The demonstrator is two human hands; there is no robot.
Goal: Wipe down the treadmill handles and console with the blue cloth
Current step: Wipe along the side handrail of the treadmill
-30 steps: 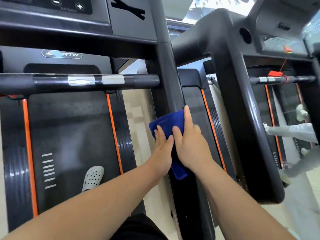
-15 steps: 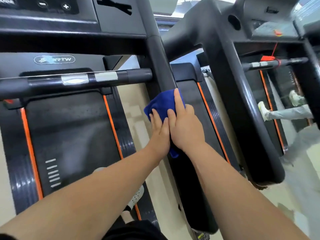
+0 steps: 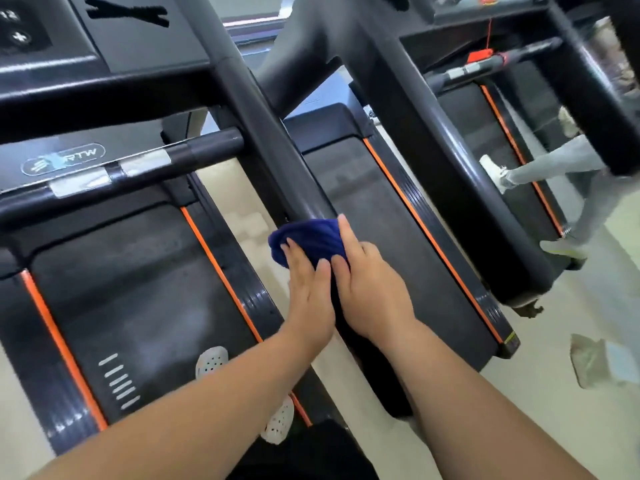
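Blue cloth [image 3: 310, 239] wrapped over right side handle [image 3: 266, 133], lower stretch. Left hand [image 3: 308, 289] and right hand [image 3: 370, 289] each press it flat, fingers together. Advice: keep cloth encircling rail, stroke full length, console [image 3: 104, 39] next

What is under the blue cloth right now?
The blue cloth wraps the black side handrail, pressed by the left hand and right hand. The rail's surface beneath it is covered.

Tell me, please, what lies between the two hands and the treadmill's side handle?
In the head view, only the blue cloth, pressed under both hands onto the side handle.
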